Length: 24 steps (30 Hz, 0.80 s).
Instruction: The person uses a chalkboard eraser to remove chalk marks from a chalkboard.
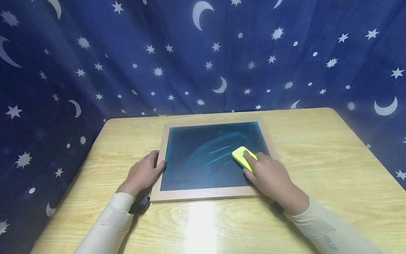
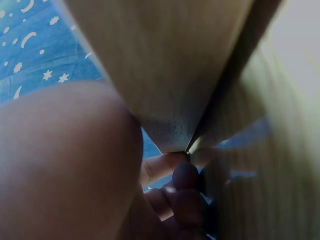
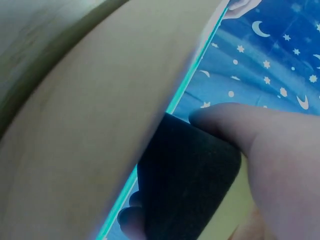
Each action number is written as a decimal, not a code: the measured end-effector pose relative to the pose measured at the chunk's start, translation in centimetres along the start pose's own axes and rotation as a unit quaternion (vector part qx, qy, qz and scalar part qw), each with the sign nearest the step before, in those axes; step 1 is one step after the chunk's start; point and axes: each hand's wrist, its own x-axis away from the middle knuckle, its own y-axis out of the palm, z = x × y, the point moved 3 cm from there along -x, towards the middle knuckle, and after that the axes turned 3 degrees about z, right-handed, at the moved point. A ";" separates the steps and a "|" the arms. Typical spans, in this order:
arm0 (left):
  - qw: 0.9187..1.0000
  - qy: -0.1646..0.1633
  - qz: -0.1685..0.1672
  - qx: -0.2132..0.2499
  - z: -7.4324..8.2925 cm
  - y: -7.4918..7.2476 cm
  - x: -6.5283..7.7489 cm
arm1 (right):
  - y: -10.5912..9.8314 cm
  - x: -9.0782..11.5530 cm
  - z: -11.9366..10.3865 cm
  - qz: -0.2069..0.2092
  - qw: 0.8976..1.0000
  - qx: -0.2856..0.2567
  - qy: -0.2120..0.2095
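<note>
A wood-framed blackboard [image 1: 190, 176] lies on the table, with several blue chalk strokes [image 1: 219, 157] and a smeared patch near its middle. My right hand [image 1: 269, 174] grips a yellow eraser [image 1: 242, 155] over the right part of the board, the index finger laid along its top. In the right wrist view the eraser's dark felt [image 3: 187, 175] shows beside the frame. At the board's left edge, my left hand [image 1: 142, 173] holds the frame, thumb on top. The left wrist view shows the frame's side [image 2: 165, 65] close up, with fingers [image 2: 160, 167] at its edge.
The pale wood-grain table [image 1: 326, 158] reaches out on both sides of the board. A dark blue curtain [image 1: 177, 53] with moons and stars hangs behind and at the sides. Light glares off the table [image 1: 200, 225] in front of the board.
</note>
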 end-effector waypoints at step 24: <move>1.000 -0.002 0.003 0.001 0.0 0.0 0.1 | 0.7 0.5 -2.3 -0.007 0.999 -0.018 -0.042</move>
